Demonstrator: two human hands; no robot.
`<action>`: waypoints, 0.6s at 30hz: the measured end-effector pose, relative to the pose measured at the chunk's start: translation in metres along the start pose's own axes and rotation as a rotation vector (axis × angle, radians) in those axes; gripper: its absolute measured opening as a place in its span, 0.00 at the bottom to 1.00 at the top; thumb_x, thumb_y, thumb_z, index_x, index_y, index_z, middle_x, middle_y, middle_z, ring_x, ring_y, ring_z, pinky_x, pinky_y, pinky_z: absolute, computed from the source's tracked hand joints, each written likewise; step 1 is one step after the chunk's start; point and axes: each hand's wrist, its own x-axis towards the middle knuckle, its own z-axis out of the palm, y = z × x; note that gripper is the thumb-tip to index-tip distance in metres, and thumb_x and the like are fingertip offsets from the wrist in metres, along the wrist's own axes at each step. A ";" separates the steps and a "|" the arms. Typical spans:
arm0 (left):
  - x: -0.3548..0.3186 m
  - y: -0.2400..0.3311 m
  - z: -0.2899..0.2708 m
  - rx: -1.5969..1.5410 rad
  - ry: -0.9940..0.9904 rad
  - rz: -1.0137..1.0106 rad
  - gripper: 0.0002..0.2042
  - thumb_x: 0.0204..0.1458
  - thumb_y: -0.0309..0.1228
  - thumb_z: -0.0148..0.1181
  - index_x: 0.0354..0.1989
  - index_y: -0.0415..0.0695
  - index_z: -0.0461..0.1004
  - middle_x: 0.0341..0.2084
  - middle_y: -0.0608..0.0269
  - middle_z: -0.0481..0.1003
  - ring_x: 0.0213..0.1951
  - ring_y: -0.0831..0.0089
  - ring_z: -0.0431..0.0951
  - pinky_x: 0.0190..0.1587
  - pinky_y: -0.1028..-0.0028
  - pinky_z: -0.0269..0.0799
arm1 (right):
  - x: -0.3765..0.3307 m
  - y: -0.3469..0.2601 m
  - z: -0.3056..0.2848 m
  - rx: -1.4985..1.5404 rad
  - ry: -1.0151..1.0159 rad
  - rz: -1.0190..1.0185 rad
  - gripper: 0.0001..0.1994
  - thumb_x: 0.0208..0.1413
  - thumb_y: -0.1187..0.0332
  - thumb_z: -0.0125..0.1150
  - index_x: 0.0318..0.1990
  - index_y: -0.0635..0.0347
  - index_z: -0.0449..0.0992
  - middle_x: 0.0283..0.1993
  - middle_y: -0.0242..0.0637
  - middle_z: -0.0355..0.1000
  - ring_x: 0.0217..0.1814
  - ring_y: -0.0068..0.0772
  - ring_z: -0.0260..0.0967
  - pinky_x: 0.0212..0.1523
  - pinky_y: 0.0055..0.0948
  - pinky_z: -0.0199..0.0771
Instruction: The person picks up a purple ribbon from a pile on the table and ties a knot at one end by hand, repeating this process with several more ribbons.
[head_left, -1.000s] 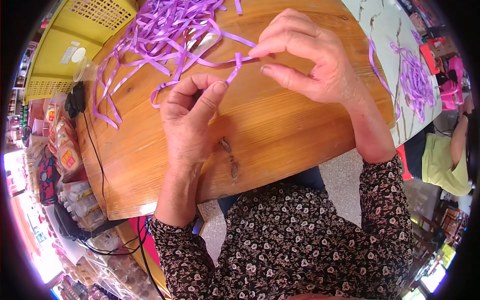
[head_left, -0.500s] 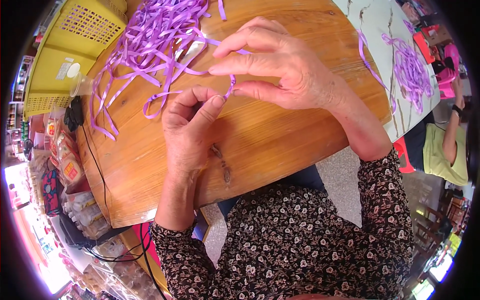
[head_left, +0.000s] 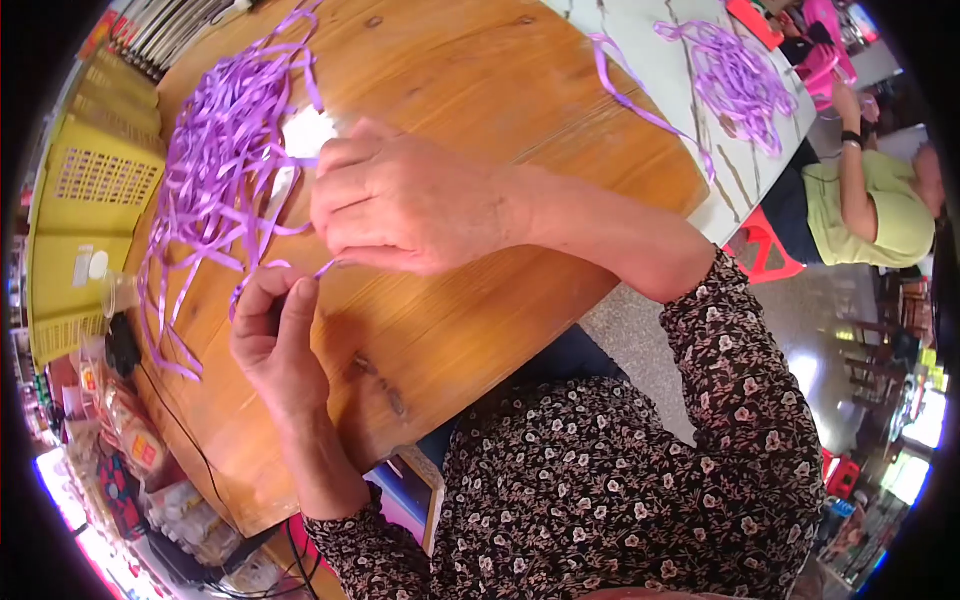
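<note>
Standing here, I see the left hand (head_left: 285,350) pinching a purple ribbon (head_left: 326,268) above the wooden table (head_left: 450,90); the right hand (head_left: 410,205), just beside it, seems pinched on the same strand; such narrow, slick-looking ribbon might slip from fingertips, or a tug might snag the loose, looping ribbon pile (head_left: 215,130); the wood looks glossy and knotted, the yellow basket (head_left: 75,228) stiff and perforated.

Ribbon (head_left: 327,268) — partly hidden by right hand (head_left: 405,205), floral shirt (head_left: 580,490) cut off below
</note>
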 end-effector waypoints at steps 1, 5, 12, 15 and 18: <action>0.001 -0.001 0.000 0.035 0.010 -0.004 0.03 0.49 0.18 0.59 0.30 0.39 0.72 0.26 0.73 0.69 0.28 0.85 0.65 0.32 0.85 0.59 | -0.001 0.001 -0.001 -0.007 0.003 0.003 0.06 0.45 0.68 0.62 0.24 0.54 0.70 0.33 0.25 0.67 0.43 0.29 0.62 0.44 0.34 0.58; 0.000 -0.001 0.001 0.099 0.047 0.014 0.02 0.50 0.19 0.58 0.30 0.39 0.72 0.26 0.73 0.69 0.29 0.85 0.65 0.33 0.85 0.60 | 0.000 0.002 -0.004 -0.028 -0.007 0.013 0.05 0.46 0.68 0.61 0.24 0.54 0.71 0.32 0.26 0.66 0.43 0.30 0.63 0.45 0.33 0.59; 0.009 -0.007 -0.002 0.424 -0.042 0.236 0.02 0.52 0.21 0.57 0.33 0.36 0.75 0.26 0.71 0.67 0.29 0.83 0.64 0.32 0.84 0.59 | 0.007 0.022 -0.023 0.133 0.223 0.086 0.04 0.45 0.72 0.63 0.25 0.57 0.73 0.32 0.30 0.70 0.39 0.33 0.67 0.41 0.31 0.66; 0.013 -0.002 -0.009 0.575 0.029 0.328 0.03 0.52 0.21 0.56 0.34 0.36 0.75 0.25 0.70 0.67 0.29 0.82 0.64 0.32 0.83 0.59 | 0.004 0.032 -0.040 0.285 0.494 0.233 0.05 0.48 0.70 0.64 0.31 0.59 0.76 0.35 0.34 0.73 0.41 0.35 0.71 0.43 0.31 0.69; 0.019 -0.006 -0.020 0.627 0.123 0.332 0.05 0.51 0.22 0.58 0.36 0.37 0.75 0.30 0.65 0.70 0.33 0.77 0.67 0.35 0.80 0.62 | 0.003 0.043 -0.050 0.048 0.417 0.229 0.07 0.48 0.68 0.64 0.34 0.59 0.76 0.36 0.36 0.73 0.41 0.37 0.70 0.43 0.32 0.69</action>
